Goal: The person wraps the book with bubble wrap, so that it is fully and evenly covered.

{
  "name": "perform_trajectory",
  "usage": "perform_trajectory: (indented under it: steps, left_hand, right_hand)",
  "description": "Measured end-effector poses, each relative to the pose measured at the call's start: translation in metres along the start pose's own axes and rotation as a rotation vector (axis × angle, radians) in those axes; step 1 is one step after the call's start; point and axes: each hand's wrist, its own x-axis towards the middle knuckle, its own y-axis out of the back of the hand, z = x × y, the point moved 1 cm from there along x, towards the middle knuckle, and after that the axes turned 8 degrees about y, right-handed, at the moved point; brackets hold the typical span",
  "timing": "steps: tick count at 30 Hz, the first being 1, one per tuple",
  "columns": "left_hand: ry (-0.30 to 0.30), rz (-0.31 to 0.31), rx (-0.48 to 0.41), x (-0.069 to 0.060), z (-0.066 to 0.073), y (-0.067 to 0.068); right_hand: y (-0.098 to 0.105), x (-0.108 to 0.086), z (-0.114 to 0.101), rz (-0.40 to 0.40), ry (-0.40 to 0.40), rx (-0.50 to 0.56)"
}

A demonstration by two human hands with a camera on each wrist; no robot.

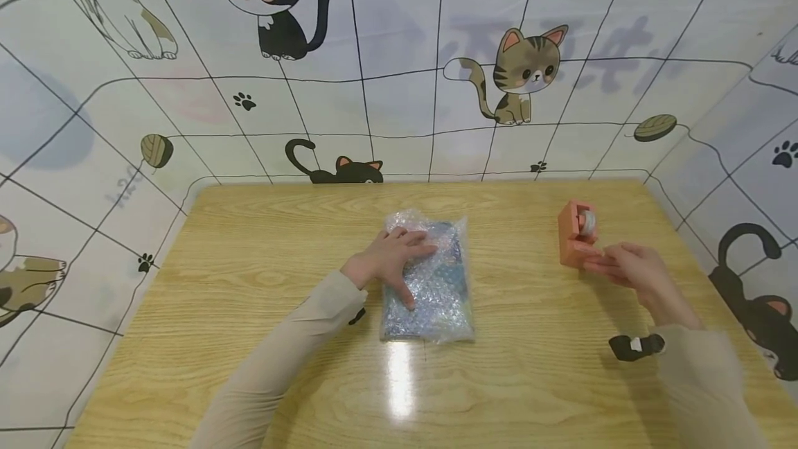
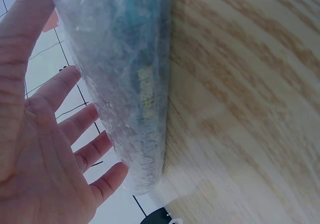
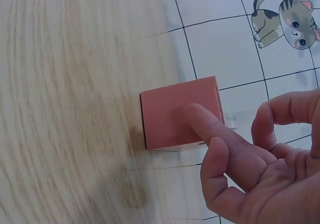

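A flat blue book-like item in bubble wrap lies mid-table. My left hand rests on its upper left part with fingers spread; in the left wrist view the fingertips of that hand touch the wrapped item. To the right stands a pink tape dispenser with a clear roll. My right hand is at its near end. In the right wrist view one finger of the hand lies over the dispenser's pink end face, the others partly bent beside it.
The wooden table meets a cat-patterned cloth at its back and sides. Dark bands show under both wrists, the right one larger in view. A light glare lies on the table below the wrapped item.
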Motion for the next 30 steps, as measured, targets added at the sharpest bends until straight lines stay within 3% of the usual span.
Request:
perform_trajectory:
  steps: [11, 18, 30]
  left_hand:
    - [-0.017, 0.012, 0.003, 0.000, 0.001, 0.000]
    - [-0.009, 0.001, -0.010, -0.001, 0.002, 0.001]
    - [-0.008, -0.001, -0.009, -0.002, 0.002, 0.002]
  right_hand:
    - [-0.008, -0.007, 0.006, -0.003, 0.072, 0.136]
    - [-0.015, -0.010, 0.015, 0.001, 0.077, 0.180]
    - [-0.027, -0.012, 0.021, 0.068, 0.149, 0.133]
